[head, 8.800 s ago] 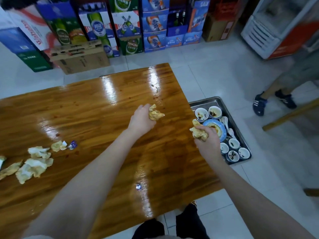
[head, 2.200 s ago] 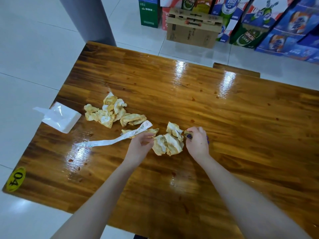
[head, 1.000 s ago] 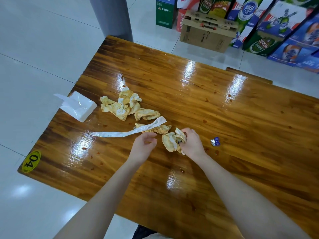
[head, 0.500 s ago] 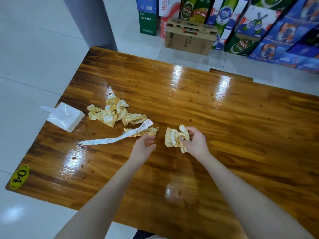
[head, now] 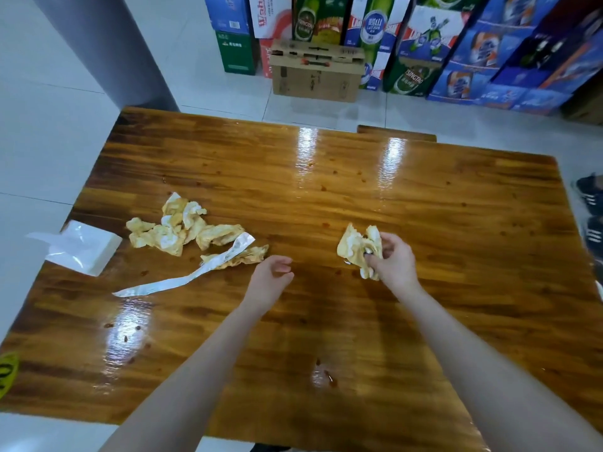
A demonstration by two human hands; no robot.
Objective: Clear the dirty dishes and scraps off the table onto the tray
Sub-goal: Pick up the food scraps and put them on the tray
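Observation:
My right hand (head: 393, 260) grips a wad of stained yellow-white napkins (head: 354, 247) just above the glossy wooden table (head: 456, 256). My left hand (head: 272, 274) hovers over the table with fingers loosely curled and nothing in it, just right of a long white paper strip (head: 182, 278) and a flat stained napkin (head: 243, 256). A pile of several crumpled stained napkins (head: 176, 228) lies further left. The tray is out of view.
A white tissue pack (head: 83, 247) sits at the table's left edge. Small sauce spots dot the wood. Stacked beer cartons (head: 408, 44) and a cardboard box (head: 315, 71) stand on the floor beyond. A person's dark shoes (head: 590, 197) show at the right edge.
My right hand has lifted the napkin wad and carried it rightward, away from my left hand. The left hand stays near the paper strip, holding nothing. The small blue wrapper is no longer seen.

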